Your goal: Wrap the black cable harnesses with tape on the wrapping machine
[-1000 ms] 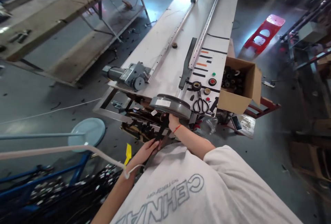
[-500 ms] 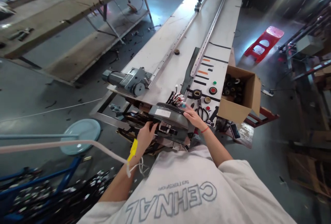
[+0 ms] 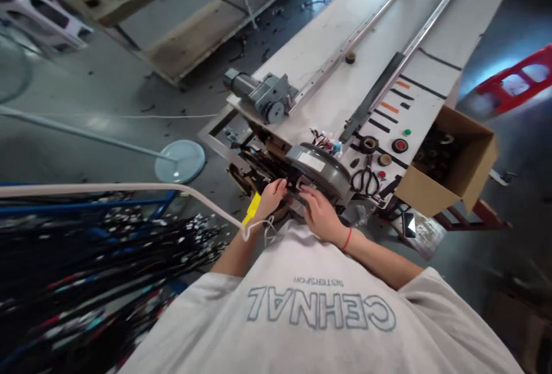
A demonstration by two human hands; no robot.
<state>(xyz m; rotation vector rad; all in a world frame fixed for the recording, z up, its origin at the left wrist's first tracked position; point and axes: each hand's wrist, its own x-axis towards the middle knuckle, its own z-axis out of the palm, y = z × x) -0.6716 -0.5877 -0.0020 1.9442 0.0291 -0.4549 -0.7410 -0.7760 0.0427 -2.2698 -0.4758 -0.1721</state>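
Note:
My left hand (image 3: 272,197) is closed in a pinch at the front of a grey round-cased machine (image 3: 338,168) with a white label. A dark, narrow piece (image 3: 297,194) stretches between the two hands; its kind is too blurred to make out. My right hand (image 3: 321,214) curls over its other end, thumb and fingers together, just below the casing. Behind the machine lies a bunch of wires (image 3: 325,142) with white and coloured connectors. A yellow tag on a white cord (image 3: 250,210) hangs at my left wrist.
On the long white table (image 3: 314,69) are scissors (image 3: 365,181), tape rolls (image 3: 368,144), push buttons (image 3: 399,145), rails and a grey motor (image 3: 276,98). An open cardboard box (image 3: 431,190) stands at right. Left are a round blue stand base (image 3: 180,161) and a rack of cables (image 3: 107,259).
My right hand has left the wires behind the machine and come to its front, beside my left hand. The view has turned, so the table appears further right.

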